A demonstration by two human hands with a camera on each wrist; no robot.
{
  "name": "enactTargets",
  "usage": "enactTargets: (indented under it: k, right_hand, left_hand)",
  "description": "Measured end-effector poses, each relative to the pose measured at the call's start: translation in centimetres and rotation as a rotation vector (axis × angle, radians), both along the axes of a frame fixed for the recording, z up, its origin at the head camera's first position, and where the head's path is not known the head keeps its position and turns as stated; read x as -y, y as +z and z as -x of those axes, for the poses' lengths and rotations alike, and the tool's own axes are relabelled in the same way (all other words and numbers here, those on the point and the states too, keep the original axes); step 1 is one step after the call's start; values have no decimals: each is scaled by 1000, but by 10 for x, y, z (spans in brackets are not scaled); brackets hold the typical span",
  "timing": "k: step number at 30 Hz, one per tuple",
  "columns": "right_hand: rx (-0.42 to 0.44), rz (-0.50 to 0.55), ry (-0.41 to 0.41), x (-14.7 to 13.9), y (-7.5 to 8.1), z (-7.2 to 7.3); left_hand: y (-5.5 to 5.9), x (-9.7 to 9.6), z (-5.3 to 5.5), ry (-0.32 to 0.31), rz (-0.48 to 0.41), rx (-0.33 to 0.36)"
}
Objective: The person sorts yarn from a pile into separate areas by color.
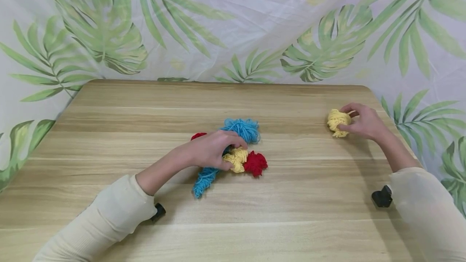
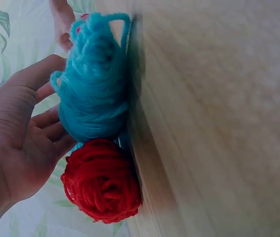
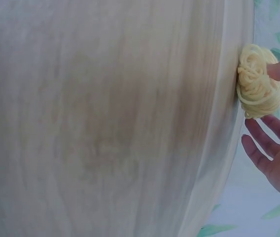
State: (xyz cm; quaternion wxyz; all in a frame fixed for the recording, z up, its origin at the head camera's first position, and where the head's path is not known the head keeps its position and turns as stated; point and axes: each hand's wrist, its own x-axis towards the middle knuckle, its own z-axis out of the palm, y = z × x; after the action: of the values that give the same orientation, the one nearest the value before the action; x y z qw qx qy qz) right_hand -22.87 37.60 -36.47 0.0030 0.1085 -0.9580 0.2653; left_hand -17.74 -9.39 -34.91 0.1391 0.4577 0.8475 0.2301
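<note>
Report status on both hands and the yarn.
Right hand holds round yellow yarn ball. Left hand at lumpy yellow yarn bundle, grip unclear. Red yarn bundles and blue yarn bundles crowding it.

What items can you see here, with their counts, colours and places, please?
table: 1, light wood tone, under the yarn
cloth: 1, whitish with green leaves, behind the table
blue yarn: 2 visible portions, blue, mid-table; any join is hidden
red bundles: 2, red, mid-table, one mostly hidden in the head view
central yellow bundle: 1, yellow, mid-table
right yellow bundle: 1, yellow, far right
black objects: 2, black, by the cuffs
sleeves: 2, cream, on the forearms
left hand: 1, at the central yellow bundle
right hand: 1, holding the right yellow bundle
</note>
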Motion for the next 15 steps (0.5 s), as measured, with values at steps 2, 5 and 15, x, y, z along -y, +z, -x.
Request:
enactTargets:
  k: [2, 5, 15]
  right_hand:
    - [-10, -7, 9, -1, 0, 0]
    - [-28, -9, 21, -2, 1, -1]
    - [-7, -16, 16, 1, 1, -4]
  left_hand:
    - [1, 0, 1, -1, -8, 2]
    - [1, 0, 2, 0, -22, 2]
    - [5, 1, 5, -20, -84, 4]
